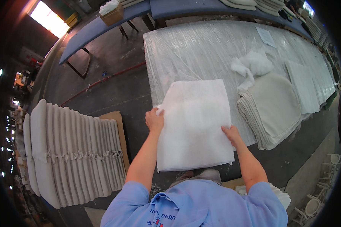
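A white, soft-looking padded sheet [195, 125] with a narrower far end lies in front of me, its near edge overhanging toward my lap. On its left side, my left hand [154, 120] is closed around the edge, thumb on top. My right hand [232, 135] pinches the opposite edge lower down, its fingers mostly hidden underneath. To the right of the sheet sits a stack of beige fabric pieces [274, 108] with rounded far ends. Beyond that stack is a loose clump of white wadding [257, 63]. Flat white pieces [303, 85] lie at the far right.
The work table [185, 53] is covered with clear plastic film, and a paper sheet [266, 37] rests on it. Upright beige cushions [79, 151] stand in a row at left beside cardboard [121, 140]. Blue-topped tables [212, 9] hold a box [111, 15] and cushions. White chair frames [313, 206] stand lower right.
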### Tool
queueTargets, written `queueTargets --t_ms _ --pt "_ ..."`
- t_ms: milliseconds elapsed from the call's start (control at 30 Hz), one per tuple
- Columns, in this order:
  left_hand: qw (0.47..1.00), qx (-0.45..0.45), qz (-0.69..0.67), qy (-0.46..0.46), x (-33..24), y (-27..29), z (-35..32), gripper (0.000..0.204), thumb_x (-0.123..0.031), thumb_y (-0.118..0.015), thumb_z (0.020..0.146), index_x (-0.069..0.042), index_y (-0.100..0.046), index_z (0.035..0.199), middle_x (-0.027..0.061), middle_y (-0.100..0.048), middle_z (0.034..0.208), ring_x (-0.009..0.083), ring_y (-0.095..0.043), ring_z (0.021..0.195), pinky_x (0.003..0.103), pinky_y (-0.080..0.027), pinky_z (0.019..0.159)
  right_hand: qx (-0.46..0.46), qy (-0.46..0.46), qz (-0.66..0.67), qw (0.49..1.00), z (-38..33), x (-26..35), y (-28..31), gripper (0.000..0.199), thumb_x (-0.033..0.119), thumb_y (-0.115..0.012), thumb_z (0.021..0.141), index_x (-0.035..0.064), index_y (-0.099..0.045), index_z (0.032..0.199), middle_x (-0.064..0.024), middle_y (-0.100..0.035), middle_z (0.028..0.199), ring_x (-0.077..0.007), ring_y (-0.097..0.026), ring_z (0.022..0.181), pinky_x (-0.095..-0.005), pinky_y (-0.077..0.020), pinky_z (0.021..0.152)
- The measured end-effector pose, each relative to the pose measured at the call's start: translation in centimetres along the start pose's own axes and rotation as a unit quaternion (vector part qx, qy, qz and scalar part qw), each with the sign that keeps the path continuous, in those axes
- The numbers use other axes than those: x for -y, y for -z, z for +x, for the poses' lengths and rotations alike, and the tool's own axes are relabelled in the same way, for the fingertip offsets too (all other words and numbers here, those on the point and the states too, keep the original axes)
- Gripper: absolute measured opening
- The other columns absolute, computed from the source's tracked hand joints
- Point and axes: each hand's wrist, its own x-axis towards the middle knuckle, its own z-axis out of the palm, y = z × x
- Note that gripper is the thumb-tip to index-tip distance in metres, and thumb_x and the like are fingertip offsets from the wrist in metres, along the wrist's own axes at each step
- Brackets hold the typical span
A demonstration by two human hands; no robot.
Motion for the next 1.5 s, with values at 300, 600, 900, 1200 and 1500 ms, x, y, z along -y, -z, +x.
queueTargets --t_ms 300,600,900,1200,1500 --pt "0.946 0.094 -0.257 0.172 5.7 0.2 2.8 0.041 -0.036 -0.074 0.093 0.002 -0.072 0.108 0.0079 -0.072 0.093 0.0151 -0.063 0.08 0.034 -0.051 0.073 -0.096 0.059 -0.126 0.986 0.9 -0.6 2.1 0.041 0.038 -0.071 0.093 -0.0009 -0.07 0.106 -0.0127 -0.071 0.088 -0.0242 -0.066 0.077 -0.0387 -0.0502 0.072" --pt "0.932 0.088 -0.329 0.127 6.7 -0.9 -4.6 0.037 -0.027 -0.069 0.097 0.004 -0.07 0.117 0.0099 -0.075 0.106 0.0166 -0.068 0.093 0.032 -0.052 0.084 -0.192 0.109 -0.267 0.938 2.5 1.2 0.0 0.053 0.051 -0.061 0.095 -0.0016 -0.064 0.092 -0.0233 -0.068 0.086 -0.0418 -0.064 0.082 -0.0483 -0.0477 0.076" --pt "0.967 -0.034 -0.204 0.148 7.6 -2.6 -3.4 0.04 -0.027 -0.055 0.104 0.002 -0.064 0.131 0.0173 -0.071 0.121 0.0311 -0.067 0.111 0.04 -0.049 0.096 -0.284 0.144 -0.254 0.913 5.1 0.2 -0.2 0.044 0.04 -0.049 0.105 0.001 -0.061 0.09 -0.025 -0.067 0.09 -0.0482 -0.063 0.089 -0.0528 -0.0468 0.078" --pt "0.947 -0.008 -0.247 0.206 11.3 -1.8 -2.2 0.039 -0.026 -0.056 0.104 0.004 -0.066 0.127 0.0148 -0.071 0.117 0.0255 -0.067 0.106 0.038 -0.049 0.093 -0.283 0.144 -0.207 0.925 6.9 -1.1 1.2 0.041 0.036 -0.052 0.104 -0.0012 -0.06 0.088 -0.0244 -0.065 0.085 -0.045 -0.061 0.08 -0.0505 -0.0453 0.074" --pt "0.897 0.163 -0.37 0.18 12.1 0.5 -1.4 0.044 -0.022 -0.068 0.098 -0.002 -0.06 0.136 0.0089 -0.07 0.121 0.0221 -0.066 0.107 0.039 -0.051 0.09 -0.173 0.137 -0.168 0.961 7.4 0.4 2.4 0.046 0.041 -0.055 0.103 -0.0008 -0.065 0.088 -0.0095 -0.059 0.074 -0.0236 -0.052 0.07 -0.0387 -0.0439 0.07"
